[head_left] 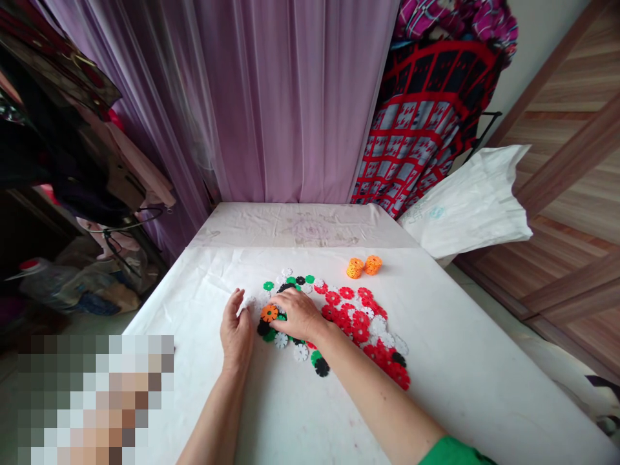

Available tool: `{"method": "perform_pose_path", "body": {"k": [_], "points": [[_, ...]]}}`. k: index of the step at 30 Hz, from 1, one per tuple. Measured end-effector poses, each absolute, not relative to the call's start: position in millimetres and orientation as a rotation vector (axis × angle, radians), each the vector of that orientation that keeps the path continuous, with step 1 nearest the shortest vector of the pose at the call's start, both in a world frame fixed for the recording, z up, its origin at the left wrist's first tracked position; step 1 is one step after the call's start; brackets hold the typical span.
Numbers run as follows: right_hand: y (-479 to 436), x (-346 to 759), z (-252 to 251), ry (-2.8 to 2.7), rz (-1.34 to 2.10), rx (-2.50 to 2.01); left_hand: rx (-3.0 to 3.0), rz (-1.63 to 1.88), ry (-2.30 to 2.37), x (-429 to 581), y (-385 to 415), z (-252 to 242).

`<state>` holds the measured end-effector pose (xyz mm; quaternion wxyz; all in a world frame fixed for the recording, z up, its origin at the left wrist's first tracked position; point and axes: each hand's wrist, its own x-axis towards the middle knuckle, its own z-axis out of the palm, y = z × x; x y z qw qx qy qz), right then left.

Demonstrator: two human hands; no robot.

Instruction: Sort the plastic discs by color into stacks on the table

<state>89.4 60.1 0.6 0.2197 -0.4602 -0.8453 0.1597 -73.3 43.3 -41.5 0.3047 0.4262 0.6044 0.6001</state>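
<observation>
My right hand (298,314) reaches over the left part of a pile of flat, notched plastic discs. Its thumb and fingers close around the edge of an orange notched disc (269,313). Just left of the pile, my left hand (236,332) is raised with thumb and fingers apart, holding nothing. A white disc (250,302) lies close to its fingertips. Green, black and white discs surround the right hand, among them a white disc (281,340) and a black disc (321,367). Many red discs (361,326) spread to the right of my wrist.
Two round orange pieces (364,265) built from discs stand behind the pile on the white table cover (455,361). A white bag (469,200) leans at the right table edge. Purple curtains (300,97) hang behind; clothes (82,123) hang at left.
</observation>
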Motion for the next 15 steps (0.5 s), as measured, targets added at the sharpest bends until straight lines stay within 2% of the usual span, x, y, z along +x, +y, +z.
{"method": "perform_pose_path", "body": {"k": [15], "points": [[57.4,86.5,-1.1,-2.419,0.292,-1.318,1.170,1.550,1.630,-70.6,40.1,-33.0]]}}
